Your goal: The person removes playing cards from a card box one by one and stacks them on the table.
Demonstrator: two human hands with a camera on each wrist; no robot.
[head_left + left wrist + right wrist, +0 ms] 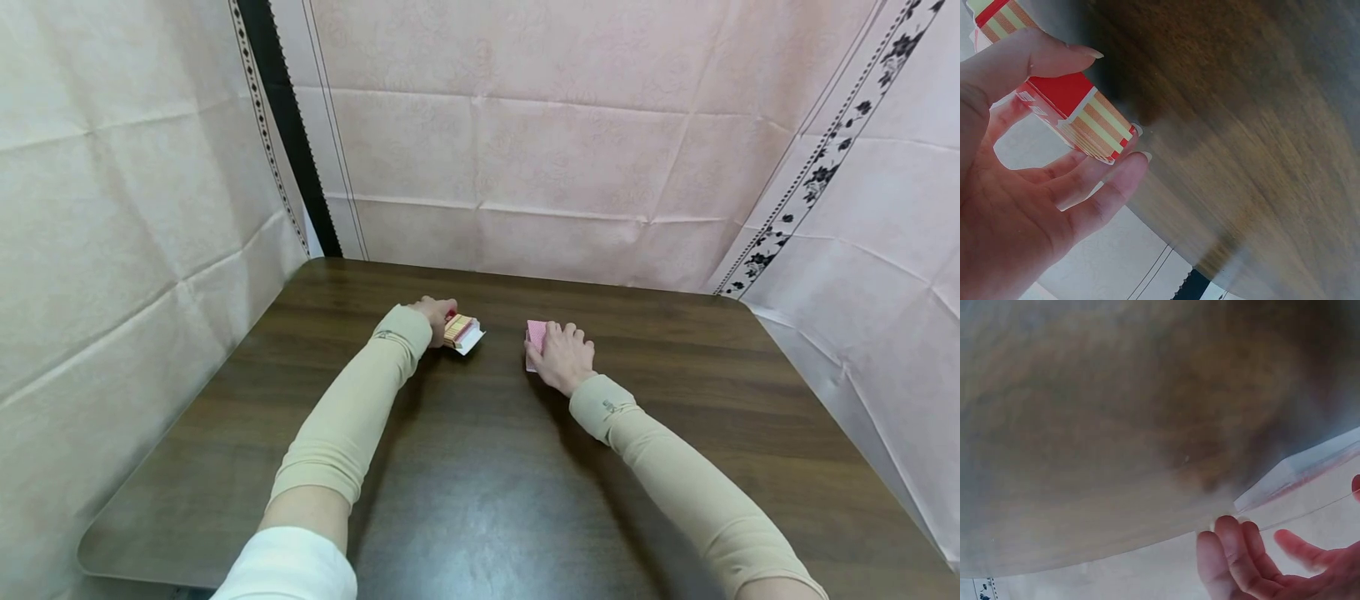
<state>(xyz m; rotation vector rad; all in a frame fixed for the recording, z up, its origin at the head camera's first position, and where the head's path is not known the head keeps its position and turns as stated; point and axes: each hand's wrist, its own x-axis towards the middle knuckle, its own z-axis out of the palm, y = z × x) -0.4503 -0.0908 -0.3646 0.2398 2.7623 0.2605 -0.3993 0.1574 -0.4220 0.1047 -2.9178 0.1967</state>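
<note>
My left hand (437, 318) holds a small red carton (1063, 97) with yellow and orange stripes, its thumb across one face and its fingers behind. In the head view, the carton's white flap (470, 340) stands out from the end toward the right. My right hand (566, 358) grips a pink, flat, rectangular packet (535, 335) from its right side, thumb at the near edge. The right wrist view has the packet's pale edge with a pink line (1300, 478) by the fingertips (1227, 526); the palm hides much of it in the head view.
Both hands work over the far half of a dark brown wooden table (465, 467) with rounded corners. Creased pale cloth (525, 158) hangs behind the table and on both sides, with a black strip (292, 125) at the back left corner.
</note>
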